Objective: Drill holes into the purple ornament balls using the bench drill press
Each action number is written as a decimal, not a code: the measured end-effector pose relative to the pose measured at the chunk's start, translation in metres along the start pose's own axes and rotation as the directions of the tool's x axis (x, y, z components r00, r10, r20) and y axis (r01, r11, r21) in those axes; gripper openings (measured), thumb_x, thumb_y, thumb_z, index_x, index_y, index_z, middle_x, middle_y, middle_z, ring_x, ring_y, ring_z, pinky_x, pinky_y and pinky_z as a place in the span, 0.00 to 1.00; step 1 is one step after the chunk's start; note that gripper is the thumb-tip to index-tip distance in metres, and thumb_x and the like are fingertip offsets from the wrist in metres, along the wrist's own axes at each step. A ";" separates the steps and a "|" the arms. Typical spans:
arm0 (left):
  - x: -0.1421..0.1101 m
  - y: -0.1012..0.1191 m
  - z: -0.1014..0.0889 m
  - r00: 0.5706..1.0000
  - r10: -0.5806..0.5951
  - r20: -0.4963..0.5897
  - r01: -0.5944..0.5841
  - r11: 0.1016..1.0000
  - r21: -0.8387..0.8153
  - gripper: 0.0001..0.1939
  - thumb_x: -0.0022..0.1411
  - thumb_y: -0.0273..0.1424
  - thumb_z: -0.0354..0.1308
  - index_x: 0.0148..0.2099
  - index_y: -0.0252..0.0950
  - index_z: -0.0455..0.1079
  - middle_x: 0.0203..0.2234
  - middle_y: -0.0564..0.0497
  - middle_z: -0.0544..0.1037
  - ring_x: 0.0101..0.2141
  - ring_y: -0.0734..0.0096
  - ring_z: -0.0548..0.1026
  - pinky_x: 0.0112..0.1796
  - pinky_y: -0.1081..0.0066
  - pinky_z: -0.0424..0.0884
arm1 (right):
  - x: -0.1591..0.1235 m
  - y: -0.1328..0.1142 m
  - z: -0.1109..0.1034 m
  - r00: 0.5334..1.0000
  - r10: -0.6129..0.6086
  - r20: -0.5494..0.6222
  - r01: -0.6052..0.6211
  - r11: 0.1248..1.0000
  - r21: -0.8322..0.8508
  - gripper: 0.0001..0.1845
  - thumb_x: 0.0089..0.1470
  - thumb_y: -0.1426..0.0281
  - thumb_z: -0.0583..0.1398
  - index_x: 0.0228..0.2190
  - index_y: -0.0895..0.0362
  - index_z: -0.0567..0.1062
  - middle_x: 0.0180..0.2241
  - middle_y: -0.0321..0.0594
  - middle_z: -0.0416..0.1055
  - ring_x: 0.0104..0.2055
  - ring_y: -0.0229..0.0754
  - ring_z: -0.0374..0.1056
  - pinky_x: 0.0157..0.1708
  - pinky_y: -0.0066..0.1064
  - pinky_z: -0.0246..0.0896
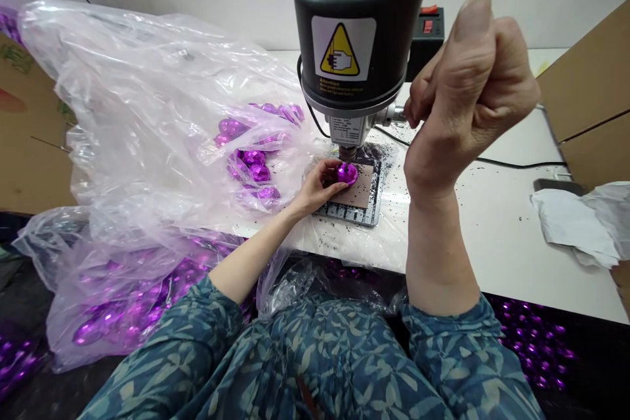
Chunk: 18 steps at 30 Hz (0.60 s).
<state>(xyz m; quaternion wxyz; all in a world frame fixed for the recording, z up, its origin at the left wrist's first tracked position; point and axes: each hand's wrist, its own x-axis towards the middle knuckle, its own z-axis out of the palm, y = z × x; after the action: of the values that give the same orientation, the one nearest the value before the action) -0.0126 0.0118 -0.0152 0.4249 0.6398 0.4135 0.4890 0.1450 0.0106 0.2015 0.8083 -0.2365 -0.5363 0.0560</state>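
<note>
My left hand (pixel 319 185) pinches a shiny purple faceted piece (pixel 347 173) and holds it on the brown pad of the press base plate (pixel 355 210), directly under the tip of the machine. My right hand (pixel 467 88) is raised and closed in a fist around the press lever (pixel 391 115), thumb pointing up. The black machine head (pixel 360 26) with a yellow hand-warning label stands over the plate.
A large clear plastic bag (pixel 147 118) holding several purple pieces (pixel 253 164) lies on the left. More purple pieces (pixel 536 338) lie below the white table edge. A cardboard box (pixel 590 98) and crumpled white paper (pixel 571 223) sit on the right. A black switch box (pixel 427 29) stands behind.
</note>
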 end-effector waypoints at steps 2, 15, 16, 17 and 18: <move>-0.004 0.001 0.002 0.999 0.034 0.014 -0.035 0.998 0.060 0.33 0.61 0.50 0.74 0.60 0.37 0.71 0.51 0.42 0.82 0.47 0.61 0.82 0.49 0.61 0.80 | 0.000 0.001 0.000 1.000 -0.006 0.013 0.006 1.000 -0.010 0.30 0.58 0.43 0.56 0.20 0.52 0.57 0.16 0.26 0.47 0.15 0.29 0.47 0.20 0.33 0.45; -0.008 -0.010 0.011 0.998 0.069 0.003 -0.069 0.997 0.034 0.35 0.61 0.51 0.73 0.62 0.38 0.68 0.59 0.39 0.79 0.60 0.51 0.79 0.63 0.48 0.76 | -0.018 0.006 -0.012 0.995 -0.098 0.020 0.098 0.995 0.007 0.31 0.67 0.55 0.59 0.20 0.52 0.51 0.16 0.27 0.44 0.16 0.29 0.46 0.20 0.35 0.40; -0.008 -0.010 0.011 0.998 0.068 0.007 -0.069 0.997 0.031 0.35 0.61 0.51 0.73 0.62 0.38 0.68 0.59 0.39 0.79 0.60 0.51 0.79 0.64 0.48 0.76 | -0.022 0.008 -0.014 0.991 -0.131 0.010 0.131 0.991 0.016 0.32 0.68 0.58 0.59 0.19 0.52 0.49 0.16 0.27 0.42 0.16 0.29 0.45 0.19 0.34 0.39; -0.008 -0.009 0.011 0.998 0.070 0.007 -0.070 0.997 0.028 0.35 0.61 0.51 0.73 0.62 0.38 0.68 0.59 0.39 0.79 0.60 0.51 0.79 0.64 0.48 0.75 | -0.026 0.011 -0.015 0.986 -0.166 0.000 0.166 0.986 0.033 0.32 0.69 0.61 0.58 0.19 0.53 0.47 0.15 0.27 0.41 0.15 0.28 0.44 0.19 0.34 0.38; -0.008 -0.009 0.011 0.997 0.071 0.003 -0.071 0.997 0.025 0.35 0.61 0.51 0.73 0.62 0.38 0.68 0.59 0.39 0.79 0.61 0.51 0.79 0.64 0.48 0.75 | -0.029 0.014 -0.015 0.981 -0.193 -0.010 0.194 0.980 0.051 0.32 0.69 0.64 0.59 0.19 0.54 0.46 0.15 0.27 0.41 0.15 0.28 0.43 0.18 0.33 0.36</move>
<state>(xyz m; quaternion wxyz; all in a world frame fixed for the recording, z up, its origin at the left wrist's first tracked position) -0.0046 0.0050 -0.0277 0.3995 0.6601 0.3961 0.4977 0.1489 0.0077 0.1662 0.8171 -0.1625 -0.5530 -0.0097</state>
